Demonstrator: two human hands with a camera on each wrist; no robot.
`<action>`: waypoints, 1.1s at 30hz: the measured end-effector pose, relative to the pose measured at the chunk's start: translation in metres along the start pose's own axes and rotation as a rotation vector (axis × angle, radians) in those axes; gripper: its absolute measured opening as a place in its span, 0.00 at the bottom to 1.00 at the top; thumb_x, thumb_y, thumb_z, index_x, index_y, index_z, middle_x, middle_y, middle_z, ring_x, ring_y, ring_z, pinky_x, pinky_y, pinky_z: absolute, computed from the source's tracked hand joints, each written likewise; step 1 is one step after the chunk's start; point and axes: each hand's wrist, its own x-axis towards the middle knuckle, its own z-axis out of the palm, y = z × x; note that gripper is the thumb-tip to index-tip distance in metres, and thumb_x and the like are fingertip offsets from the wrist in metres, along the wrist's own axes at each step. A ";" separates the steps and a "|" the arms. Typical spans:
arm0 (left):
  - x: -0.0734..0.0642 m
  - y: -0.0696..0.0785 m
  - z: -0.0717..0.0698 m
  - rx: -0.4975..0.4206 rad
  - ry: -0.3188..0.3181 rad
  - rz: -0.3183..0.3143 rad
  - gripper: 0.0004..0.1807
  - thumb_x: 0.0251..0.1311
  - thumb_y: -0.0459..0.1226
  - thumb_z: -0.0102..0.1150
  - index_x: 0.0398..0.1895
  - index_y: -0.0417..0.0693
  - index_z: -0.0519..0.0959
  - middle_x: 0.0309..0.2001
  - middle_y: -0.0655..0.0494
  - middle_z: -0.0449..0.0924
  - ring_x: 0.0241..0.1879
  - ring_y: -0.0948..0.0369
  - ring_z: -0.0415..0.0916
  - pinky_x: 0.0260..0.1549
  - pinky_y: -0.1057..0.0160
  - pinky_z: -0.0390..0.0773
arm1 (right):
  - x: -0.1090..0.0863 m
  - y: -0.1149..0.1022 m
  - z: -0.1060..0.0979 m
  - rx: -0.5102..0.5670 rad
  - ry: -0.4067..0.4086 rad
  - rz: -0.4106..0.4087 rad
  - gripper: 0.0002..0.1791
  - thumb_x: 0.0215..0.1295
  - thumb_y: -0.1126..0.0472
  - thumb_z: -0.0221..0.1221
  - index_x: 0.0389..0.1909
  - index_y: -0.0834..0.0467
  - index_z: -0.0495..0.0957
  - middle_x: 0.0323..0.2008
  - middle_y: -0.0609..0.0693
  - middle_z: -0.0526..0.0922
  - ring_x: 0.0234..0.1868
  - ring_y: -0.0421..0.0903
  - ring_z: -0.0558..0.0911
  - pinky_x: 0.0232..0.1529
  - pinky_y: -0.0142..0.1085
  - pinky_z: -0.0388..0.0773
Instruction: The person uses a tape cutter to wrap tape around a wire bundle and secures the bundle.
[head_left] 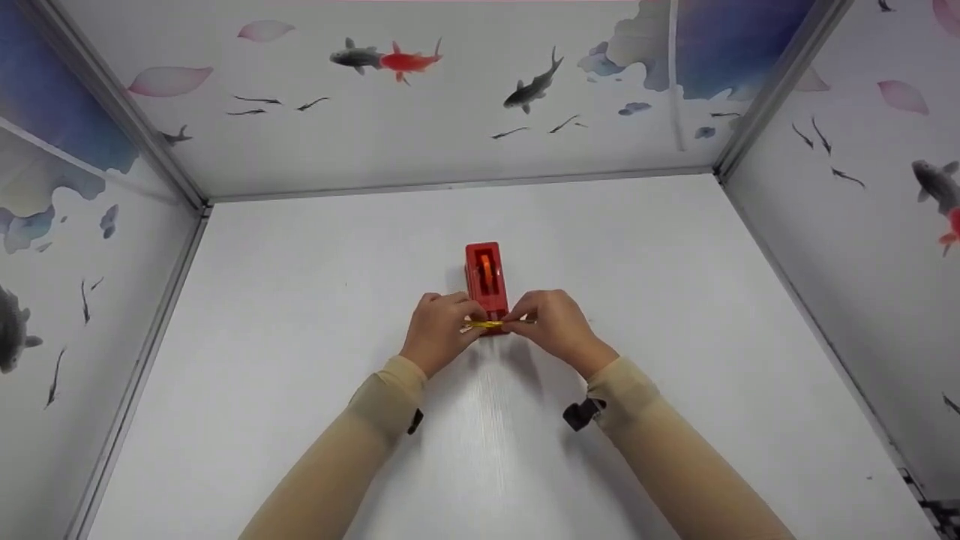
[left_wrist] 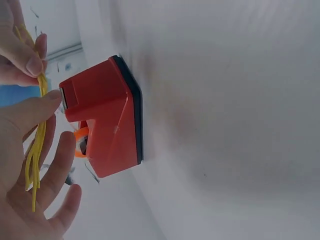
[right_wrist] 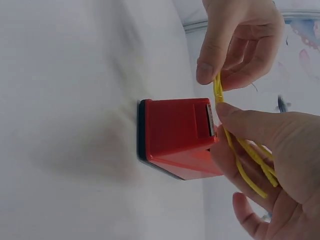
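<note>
A red tape dispenser (head_left: 492,301) with a dark base (left_wrist: 134,107) and an orange tape core (head_left: 486,271) stands on the table, its cutting edge (right_wrist: 210,120) toward the person. Over that end, both hands pinch one bundle of yellow cords (head_left: 491,324). The left hand (head_left: 442,330) grips it on one side between thumb and fingers; the right hand (head_left: 556,326) grips it on the other. Loose cord ends (left_wrist: 34,170) hang past the left fingers, and others (right_wrist: 255,172) lie along the right palm. A small shiny patch shows on the cords between the hands.
A white tabletop (head_left: 300,285) lies under everything. Upright panels with painted fish (head_left: 465,142) enclose it at the back and on both sides. Each wrist carries a small dark camera under a beige sleeve (head_left: 630,390).
</note>
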 end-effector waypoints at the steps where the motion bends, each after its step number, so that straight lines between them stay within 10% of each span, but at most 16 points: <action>1: 0.001 -0.001 -0.001 -0.047 -0.029 -0.034 0.10 0.58 0.47 0.76 0.40 0.56 0.89 0.38 0.61 0.89 0.39 0.62 0.84 0.50 0.55 0.77 | 0.000 0.000 0.000 -0.007 0.007 -0.026 0.03 0.61 0.60 0.74 0.35 0.50 0.93 0.34 0.43 0.90 0.34 0.39 0.83 0.40 0.36 0.82; 9: 0.003 -0.005 -0.009 -0.444 -0.248 -0.316 0.11 0.62 0.48 0.72 0.43 0.57 0.90 0.42 0.63 0.89 0.42 0.61 0.81 0.47 0.58 0.82 | -0.007 0.009 0.004 -0.200 0.164 -0.281 0.04 0.60 0.59 0.74 0.36 0.51 0.93 0.33 0.45 0.90 0.37 0.44 0.83 0.51 0.44 0.78; 14: 0.004 -0.005 -0.010 -0.512 -0.263 -0.398 0.07 0.63 0.44 0.72 0.42 0.56 0.92 0.41 0.62 0.88 0.45 0.59 0.78 0.50 0.58 0.82 | -0.008 0.012 0.006 -0.175 0.175 -0.248 0.05 0.59 0.59 0.75 0.36 0.50 0.93 0.34 0.44 0.89 0.36 0.43 0.82 0.51 0.42 0.78; 25: 0.006 0.000 -0.007 -0.295 -0.149 -0.245 0.07 0.60 0.43 0.74 0.41 0.58 0.92 0.37 0.60 0.90 0.42 0.56 0.78 0.44 0.58 0.76 | -0.004 0.013 -0.003 0.124 -0.018 0.052 0.07 0.65 0.57 0.71 0.43 0.52 0.90 0.41 0.44 0.91 0.40 0.44 0.83 0.43 0.38 0.82; 33: 0.002 0.000 -0.007 -0.329 -0.128 -0.275 0.08 0.59 0.40 0.75 0.42 0.55 0.92 0.39 0.58 0.89 0.47 0.49 0.80 0.48 0.56 0.79 | -0.002 0.019 0.002 0.280 -0.153 0.149 0.10 0.72 0.52 0.65 0.45 0.53 0.90 0.36 0.47 0.90 0.38 0.46 0.84 0.42 0.36 0.83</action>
